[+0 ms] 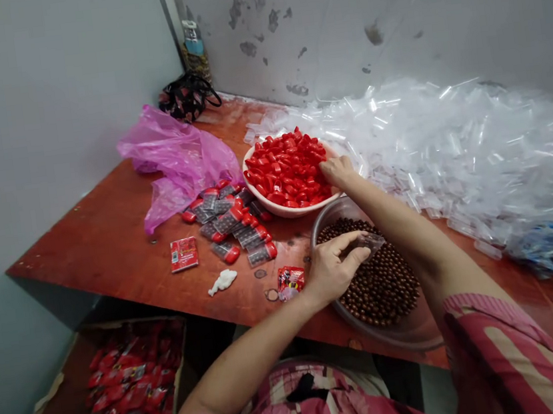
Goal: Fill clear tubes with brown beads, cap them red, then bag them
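My left hand (335, 268) pinches a small clear plastic container (371, 242) between thumb and fingers, above a bowl (423, 333) of brown round beads (380, 288). Farther back, my right hand (339, 171) reaches over the right rim of a white bowl (290, 212) and touches the red plastic pieces (286, 169) heaped in it. Its fingers are bent together, and their tips are partly hidden, so what they grip is unclear. Left of the white bowl lie several filled clear packs with red caps (230, 219).
Many clear plastic containers (440, 140) cover the table's right side. A pink plastic bag (174, 159), red card stack (183, 254), crumpled white tissue (222, 281) and red packets (290, 280) lie leftward. A box (41, 404) of red packs stands below the table's left edge.
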A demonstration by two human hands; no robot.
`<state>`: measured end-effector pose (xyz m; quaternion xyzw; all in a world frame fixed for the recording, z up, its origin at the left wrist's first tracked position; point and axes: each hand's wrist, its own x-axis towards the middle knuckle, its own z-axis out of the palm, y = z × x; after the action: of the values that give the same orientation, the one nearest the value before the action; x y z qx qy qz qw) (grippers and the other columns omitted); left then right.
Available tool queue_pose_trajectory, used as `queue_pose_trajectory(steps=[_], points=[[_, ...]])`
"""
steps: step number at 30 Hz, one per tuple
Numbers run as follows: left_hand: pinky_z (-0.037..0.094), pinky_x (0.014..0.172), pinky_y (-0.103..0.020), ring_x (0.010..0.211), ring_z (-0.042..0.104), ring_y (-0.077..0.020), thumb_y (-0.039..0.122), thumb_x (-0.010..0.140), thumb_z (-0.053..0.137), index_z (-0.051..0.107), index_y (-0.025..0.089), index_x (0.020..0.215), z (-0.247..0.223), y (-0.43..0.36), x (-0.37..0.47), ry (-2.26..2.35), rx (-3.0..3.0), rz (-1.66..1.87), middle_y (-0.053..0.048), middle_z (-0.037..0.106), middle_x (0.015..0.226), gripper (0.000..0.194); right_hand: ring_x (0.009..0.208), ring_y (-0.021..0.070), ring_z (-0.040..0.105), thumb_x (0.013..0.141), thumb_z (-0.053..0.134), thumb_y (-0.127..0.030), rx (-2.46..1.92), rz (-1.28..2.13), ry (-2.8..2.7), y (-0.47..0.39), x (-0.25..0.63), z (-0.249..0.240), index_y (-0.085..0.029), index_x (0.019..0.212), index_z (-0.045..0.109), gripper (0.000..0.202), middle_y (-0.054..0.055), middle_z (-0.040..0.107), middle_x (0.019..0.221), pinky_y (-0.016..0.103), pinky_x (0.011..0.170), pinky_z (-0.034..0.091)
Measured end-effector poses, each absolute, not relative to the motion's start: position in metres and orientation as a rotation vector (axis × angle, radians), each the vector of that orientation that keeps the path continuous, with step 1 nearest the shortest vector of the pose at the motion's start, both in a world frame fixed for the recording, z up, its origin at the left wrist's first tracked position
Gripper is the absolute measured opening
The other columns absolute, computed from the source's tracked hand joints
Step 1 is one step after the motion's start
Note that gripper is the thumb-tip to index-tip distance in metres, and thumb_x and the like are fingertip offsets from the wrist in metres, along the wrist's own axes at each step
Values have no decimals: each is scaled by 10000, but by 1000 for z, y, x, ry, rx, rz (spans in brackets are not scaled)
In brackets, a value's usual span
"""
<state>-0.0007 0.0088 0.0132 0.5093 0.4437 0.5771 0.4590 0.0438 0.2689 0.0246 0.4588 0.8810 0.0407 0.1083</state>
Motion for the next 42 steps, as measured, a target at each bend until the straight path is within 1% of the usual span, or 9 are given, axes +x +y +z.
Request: queue_pose_trajectory(steps=[5, 12, 19, 24, 26, 30, 33, 38, 42], points=[[530, 914, -313, 961, 691, -205, 303, 848, 605, 698, 192, 1101, 15, 9, -2, 1087, 1257, 1407, -51, 741, 1065, 291, 1046, 291, 642, 946, 428, -172, 1462, 169, 2625, 273, 40, 17, -103, 1119, 649, 289, 232, 693, 1072, 434, 912, 437], [518, 935, -313, 987, 682, -201, 291, 851, 605, 696, 205, 1101, 12, 9, -2, 1094, 1272, 1433, -40, 737, 1080, 280, 976, 340, 660, 851, 571, -231, 1587, 153, 2654, 255, 63, 42, -124, 1058, 703, 268, 224, 713, 1037, 443, 834, 473], [488, 998, -348, 1057, 657, -206, 273, 866, 589, 679, 204, 1119, 7, 11, 0, 1048, 1248, 1493, -62, 712, 1139, 277, 762, 208, 662, 782, 641, -352, 1571, -713, 3091, 193, 145, 69, -171, 1017, 728, 309, 60, 735, 871, 336, 715, 506], [376, 1115, -379, 1296, 509, -239, 287, 859, 602, 683, 209, 1072, 6, 15, 0, 1031, 1272, 1631, -74, 460, 1480, 241, 758, 190, 636, 769, 651, -269, 1387, -596, 3270, 127, 174, 81, -210, 942, 739, 203, 60, 694, 860, 323, 725, 493], [403, 1091, -382, 1282, 522, -245, 300, 868, 587, 674, 207, 1092, 5, 16, 1, 989, 1270, 1575, -83, 483, 1461, 257, 760, 180, 633, 763, 677, -269, 1326, -883, 3278, 107, 176, 81, -217, 955, 722, 205, 50, 686, 859, 309, 718, 498], [486, 990, -361, 1099, 637, -223, 318, 875, 578, 664, 190, 1130, 4, 15, 3, 912, 1243, 1456, -84, 686, 1195, 298, 758, 158, 646, 730, 755, -331, 1322, -1898, 3042, 87, 179, 66, -210, 961, 667, 275, 25, 693, 871, 302, 724, 530], [491, 977, -343, 1068, 644, -213, 325, 862, 592, 675, 183, 1110, 3, 14, 4, 922, 1247, 1443, -71, 706, 1136, 298, 794, 166, 661, 703, 789, -364, 1365, -2211, 2871, 82, 180, 55, -204, 933, 662, 308, 31, 704, 896, 331, 788, 543], [493, 964, -334, 1054, 642, -204, 323, 865, 582, 669, 182, 1103, 2, 15, 5, 959, 1271, 1450, -71, 701, 1134, 290, 804, 168, 668, 742, 753, -407, 1449, -2260, 2906, 75, 183, 56, -216, 914, 642, 280, 28, 712, 904, 334, 797, 542], [488, 957, -323, 1040, 637, -196, 320, 877, 563, 664, 176, 1088, 4, 15, 4, 971, 1311, 1442, -72, 698, 1108, 275, 777, 161, 646, 777, 714, -398, 1574, -1773, 3127, 74, 188, 61, -238, 1029, 629, 311, 20, 689, 907, 314, 742, 534]])
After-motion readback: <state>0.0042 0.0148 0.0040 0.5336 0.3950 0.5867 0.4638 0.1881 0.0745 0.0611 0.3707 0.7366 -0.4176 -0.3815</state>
